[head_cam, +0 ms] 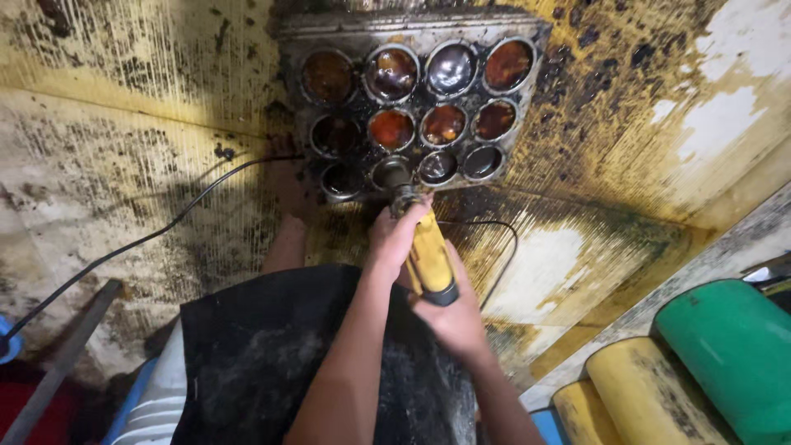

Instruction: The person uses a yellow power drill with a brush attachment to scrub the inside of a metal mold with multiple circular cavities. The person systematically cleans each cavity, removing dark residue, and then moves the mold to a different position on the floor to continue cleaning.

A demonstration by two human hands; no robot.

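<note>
Pointing away from body, yellow drill, both hands, tip in muffin tray cup.

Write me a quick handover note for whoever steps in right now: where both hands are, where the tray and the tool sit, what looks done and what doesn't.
Left hand: grips the front of the yellow corded power tool, near its head.
Right hand: holds the tool's rear end.
Tool head sits in a bottom-row cup of the grimy metal multi-cup baking tray, which lies on the stained yellow floor; a foot rests at its left edge.
Looks done: one top-row cup shines bare metal.
Left: most cups look brown or dark.
</note>
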